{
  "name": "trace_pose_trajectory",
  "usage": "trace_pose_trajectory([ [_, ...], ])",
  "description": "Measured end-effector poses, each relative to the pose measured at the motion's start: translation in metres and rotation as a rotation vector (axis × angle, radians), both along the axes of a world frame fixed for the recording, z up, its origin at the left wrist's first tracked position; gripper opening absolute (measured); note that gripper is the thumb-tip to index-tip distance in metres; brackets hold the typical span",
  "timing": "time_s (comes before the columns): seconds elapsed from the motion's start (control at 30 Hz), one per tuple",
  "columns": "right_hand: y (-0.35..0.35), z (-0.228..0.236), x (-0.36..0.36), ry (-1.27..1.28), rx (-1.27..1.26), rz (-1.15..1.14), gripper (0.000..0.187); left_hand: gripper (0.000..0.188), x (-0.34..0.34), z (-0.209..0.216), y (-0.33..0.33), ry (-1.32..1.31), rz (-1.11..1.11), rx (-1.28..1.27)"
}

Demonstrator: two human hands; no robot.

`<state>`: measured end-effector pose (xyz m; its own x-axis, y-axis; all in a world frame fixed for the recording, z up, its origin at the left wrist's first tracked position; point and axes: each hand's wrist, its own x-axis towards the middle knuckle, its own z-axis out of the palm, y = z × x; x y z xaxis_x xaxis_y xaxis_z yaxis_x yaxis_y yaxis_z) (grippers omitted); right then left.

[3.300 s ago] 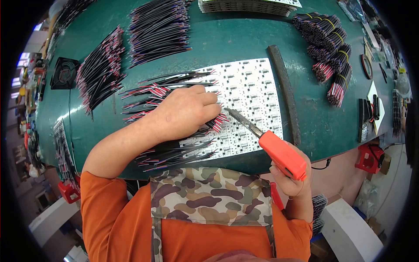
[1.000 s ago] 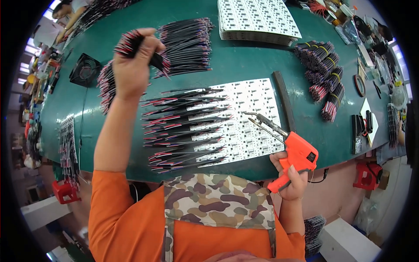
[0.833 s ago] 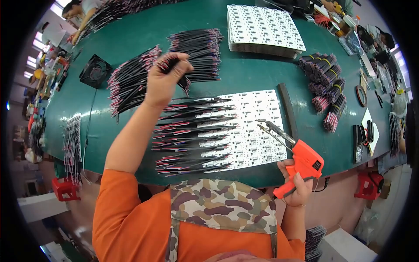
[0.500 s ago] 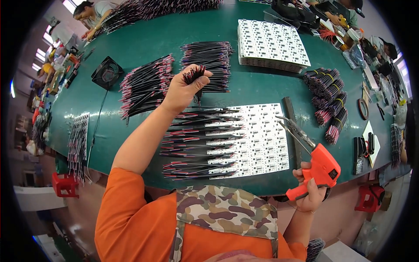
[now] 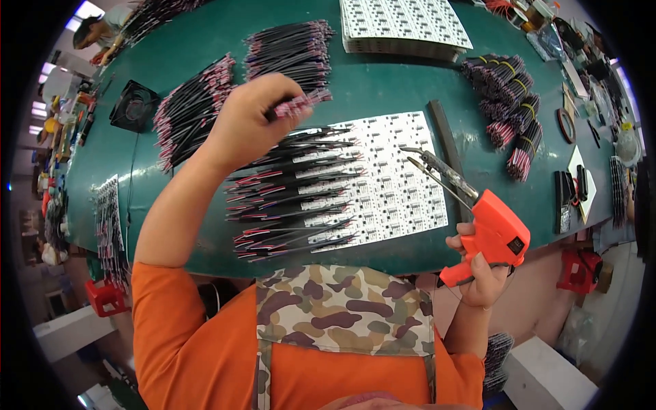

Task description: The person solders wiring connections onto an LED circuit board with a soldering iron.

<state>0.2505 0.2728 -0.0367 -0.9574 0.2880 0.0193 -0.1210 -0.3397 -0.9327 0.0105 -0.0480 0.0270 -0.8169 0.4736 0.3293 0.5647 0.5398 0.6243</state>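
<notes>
My left hand [image 5: 256, 113] is closed around a bundle of thin wires [image 5: 302, 104] whose pinkish ends stick out to the right. It hovers above the far left corner of a white circuit board panel [image 5: 403, 184]. Rows of black-sleeved wires [image 5: 294, 198] with red and dark ends lie across the panel's left part and past its edge. In my right hand [image 5: 484, 279] is a red soldering gun [image 5: 502, 229], gripped by its handle. Its metal tip and feed tube point up-left over the panel's right side, and I cannot tell whether they touch it.
Two wire piles [image 5: 195, 109] lie beyond my left hand, near a black fan [image 5: 134, 106]. A stack of white panels [image 5: 406, 27] stands at the back. Right of the panel are a dark bar [image 5: 447, 147] and tied wire bundles [image 5: 512, 102]. Another person [image 5: 102, 34] works far left.
My left hand has turned over, so the wire bundle's ends now point right. The whole view has shifted, with the table higher in it. The soldering gun stays in my right hand.
</notes>
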Motion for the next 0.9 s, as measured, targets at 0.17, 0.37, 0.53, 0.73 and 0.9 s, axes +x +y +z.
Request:
trace_pose_trajectory([
  [0.17, 0.003, -0.001, 0.005, -0.043, 0.039, 0.030, 0.059, 0.024, 0.032, -0.017, 0.014, 0.124, -0.436, -0.305],
  [0.37, 0.012, -0.005, 0.012, -0.096, 0.095, 0.134, 0.053, 0.031, 0.053, -0.036, 0.032, 0.003, -0.557, -0.439],
  [0.53, 0.010, -0.001, 0.010, -0.141, 0.104, 0.173, 0.051, 0.032, 0.049, -0.045, 0.039, -0.048, -0.637, -0.529],
  [0.73, 0.003, 0.006, 0.006, -0.236, 0.147, 0.203, 0.042, 0.027, 0.047, -0.055, 0.043, 0.031, -0.648, -0.503],
  [0.9, 0.003, 0.005, 0.003, -0.252, 0.342, 0.286, 0.036, 0.019, 0.048, -0.062, 0.044, 0.075, -0.635, -0.493],
])
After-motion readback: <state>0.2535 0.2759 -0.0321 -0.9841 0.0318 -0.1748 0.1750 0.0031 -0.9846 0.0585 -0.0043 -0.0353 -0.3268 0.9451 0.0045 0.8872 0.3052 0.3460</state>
